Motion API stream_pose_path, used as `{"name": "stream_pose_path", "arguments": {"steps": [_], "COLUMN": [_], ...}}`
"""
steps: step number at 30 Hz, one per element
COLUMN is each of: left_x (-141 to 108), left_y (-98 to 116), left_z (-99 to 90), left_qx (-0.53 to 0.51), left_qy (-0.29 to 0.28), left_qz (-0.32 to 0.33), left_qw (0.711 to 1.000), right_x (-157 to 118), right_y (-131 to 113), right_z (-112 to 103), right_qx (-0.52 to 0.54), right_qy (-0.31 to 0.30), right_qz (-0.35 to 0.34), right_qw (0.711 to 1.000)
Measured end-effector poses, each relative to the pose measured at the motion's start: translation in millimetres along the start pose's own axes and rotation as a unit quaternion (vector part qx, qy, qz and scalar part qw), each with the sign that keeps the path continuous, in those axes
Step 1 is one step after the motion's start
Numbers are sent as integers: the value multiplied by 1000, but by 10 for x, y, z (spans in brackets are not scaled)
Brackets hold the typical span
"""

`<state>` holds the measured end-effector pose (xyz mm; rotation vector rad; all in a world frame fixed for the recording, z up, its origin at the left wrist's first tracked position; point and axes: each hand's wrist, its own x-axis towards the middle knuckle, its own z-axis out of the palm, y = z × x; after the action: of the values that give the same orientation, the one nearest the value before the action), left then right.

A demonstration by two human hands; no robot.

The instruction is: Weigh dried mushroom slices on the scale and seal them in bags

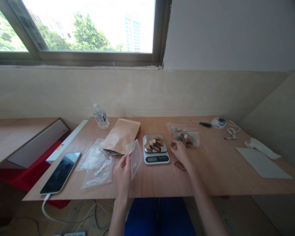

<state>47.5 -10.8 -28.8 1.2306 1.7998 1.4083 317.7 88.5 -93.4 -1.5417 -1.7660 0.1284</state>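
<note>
My left hand [123, 167] pinches the edge of a clear zip bag [135, 157] with a red line, left of the scale. On the white kitchen scale [147, 154] lie several brown dried slices [154, 143]. My right hand [179, 150] is closed at the fingertips on a small brown piece [172, 144], just right of the scale. Another dried slice [180, 165] rests on the table below that hand. Behind it lies a filled zip bag [193, 136] with dark pieces inside. A brown paper bag [120, 132] lies behind my left hand.
Empty plastic bags [98, 173] and a phone [61, 172] with a cable lie left. A water bottle [101, 117] stands at the back. A screwdriver [205, 124], white camera [219, 122], cable [232, 133] and grey sheet [263, 164] are at right.
</note>
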Motion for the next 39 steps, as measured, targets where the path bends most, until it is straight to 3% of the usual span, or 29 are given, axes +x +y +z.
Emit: {"name": "stream_pose_path", "arguments": {"steps": [2, 4, 7, 10, 14, 20, 25, 28, 31, 34, 39], "left_x": [3, 6, 9, 11, 13, 15, 9, 3, -5, -12, -14], "left_y": [-22, -32, -24, 3, 33, 23, 1, -1, 9, 19, 25], "left_z": [9, 13, 1, -28, -62, -43, -5, 19, 40, 53, 61], "left_qx": [-2, -3, -4, -17, -35, -24, -17, -19, -24, -20, -19], "left_qy": [-1, -1, -4, -3, -8, -5, -5, -5, -4, 1, 4], "left_qz": [1, -1, -5, -6, -12, -10, 2, 0, -1, -3, -4], "left_qw": [1000, 1000, 1000, 1000, 999, 1000, 1000, 1000, 1000, 1000, 1000], "right_x": [162, 363, 653, 830, 866, 621, 28, -410, -704, -760, -610], "right_y": [-181, -401, -694, -859, -900, -655, -247, -98, -41, 4, 92], "right_z": [-27, -14, 109, 272, 294, -118, -375, -367, -262, -134, -20], "right_qx": [4, 10, -13, -63, -61, 81, 76, 40, -1, -32, -70], "right_qy": [41, 35, -79, -196, -238, -144, -30, -2, -15, -22, -9], "right_qz": [-4, -29, -112, -164, -161, -111, -3, 26, 30, 21, 10], "right_qw": [999, 999, 991, 965, 956, 980, 997, 999, 999, 999, 997]}}
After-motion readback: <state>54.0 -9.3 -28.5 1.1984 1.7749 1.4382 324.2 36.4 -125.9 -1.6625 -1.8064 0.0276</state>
